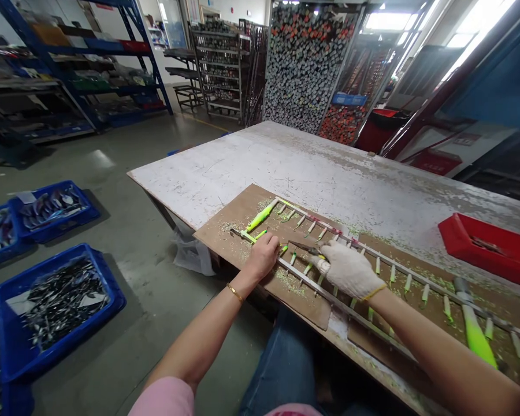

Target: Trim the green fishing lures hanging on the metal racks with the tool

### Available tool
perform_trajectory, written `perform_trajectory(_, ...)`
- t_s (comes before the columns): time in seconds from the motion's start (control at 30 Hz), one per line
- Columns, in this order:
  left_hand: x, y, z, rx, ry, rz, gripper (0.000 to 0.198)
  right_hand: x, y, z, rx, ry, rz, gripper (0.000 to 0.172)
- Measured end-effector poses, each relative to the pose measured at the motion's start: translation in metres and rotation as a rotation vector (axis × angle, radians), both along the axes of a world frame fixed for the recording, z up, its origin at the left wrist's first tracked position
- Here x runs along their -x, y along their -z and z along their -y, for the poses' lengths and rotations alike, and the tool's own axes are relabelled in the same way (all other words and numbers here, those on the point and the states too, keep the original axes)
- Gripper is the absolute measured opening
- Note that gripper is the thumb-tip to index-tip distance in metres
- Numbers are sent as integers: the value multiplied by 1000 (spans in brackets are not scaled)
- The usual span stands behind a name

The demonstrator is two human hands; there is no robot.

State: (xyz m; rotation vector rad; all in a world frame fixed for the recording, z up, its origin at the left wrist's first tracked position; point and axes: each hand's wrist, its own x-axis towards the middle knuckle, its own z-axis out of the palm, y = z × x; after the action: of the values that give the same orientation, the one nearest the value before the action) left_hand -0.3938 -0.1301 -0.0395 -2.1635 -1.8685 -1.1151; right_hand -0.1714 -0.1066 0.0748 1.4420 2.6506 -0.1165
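My bare left hand [263, 255] is closed at the near rail of a long metal frame [368, 249]; what its fingers pinch is hidden. My right hand [346, 268], in a white glove, grips a dark-tipped tool [305, 248] like pliers or a knife, pointing left. Small green-and-white pieces [392, 273] hang along the frame's rails. A larger yellow-green piece [260, 216] sits at the far left end, and another yellow-green piece [476, 338] lies at the right. Under the frame is brown cardboard [225, 222] scattered with green shavings.
A red tray [485, 245] stands on the white table [242, 156] at the right. Blue bins [112, 300] of parts sit on the floor at the left. Racks packed with rods [307, 69] and blue shelving [156, 81] stand behind.
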Motion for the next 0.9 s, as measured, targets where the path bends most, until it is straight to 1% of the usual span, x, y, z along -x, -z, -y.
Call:
perform_trajectory(0.03, 1, 0, 0, 6, -5, 12, 19, 2, 0, 1, -57, 32, -2, 46)
perform_trajectory(0.07, 1, 0, -1, 13, -9, 25, 18, 4, -1, 3, -68, 40, -17, 46)
perform_trajectory(0.1, 2, 0, -1, 22, -11, 37, 17, 4, -2, 6, -37, 29, -56, 46)
perform_trajectory(0.17, 3, 1, -1, 38, -20, 51, 16, -2, -6, 12, 154, -85, -163, 44)
perform_trajectory(0.2, 3, 1, -1, 45, -27, 54, 15, -8, -7, 14, 229, -134, -222, 44)
perform_trajectory(0.23, 2, 1, -1, 53, -36, 54, 15, -15, -9, 14, 270, -149, -274, 44)
perform_trajectory(0.27, 2, 1, -2, 62, -46, 51, 14, -22, -10, 14, 262, -120, -319, 44)
perform_trajectory(0.33, 1, -2, -2, 85, -68, 24, 11, -37, -9, 10, 183, 7, -378, 45)
perform_trajectory(0.37, 2, -5, -2, 99, -79, -5, 8, -43, -9, 8, 153, 58, -393, 45)
perform_trajectory(0.4, 3, -9, -3, 114, -96, -42, 5, -48, -7, 6, 145, 81, -408, 45)
perform_trajectory(0.43, 5, -13, -3, 129, -124, -80, 5, -53, -6, 5, 154, 79, -425, 45)
perform_trajectory(0.5, 11, -25, -5, 171, -212, -148, 12, -58, -5, 6, 181, 54, -453, 45)
perform_trajectory(0.57, 18, -37, -10, 256, -316, -203, 17, -60, -5, 9, 193, 42, -467, 44)
perform_trajectory(0.6, 21, -42, -14, 324, -341, -228, 17, -60, -6, 11, 194, 40, -464, 44)
perform_trajectory(0.63, 23, -46, -19, 408, -344, -248, 16, -59, -7, 13, 198, 36, -459, 44)
perform_trajectory(0.7, 25, -53, -30, 558, -311, -280, 14, -56, -9, 16, 210, 26, -454, 44)
perform_trajectory(0.8, 26, -56, -41, 602, -283, -290, 13, -52, -8, 15, 235, 24, -469, 46)
perform_trajectory(0.9, 31, -52, -39, 557, -237, -281, 16, -51, -1, 12, 308, 52, -547, 47)
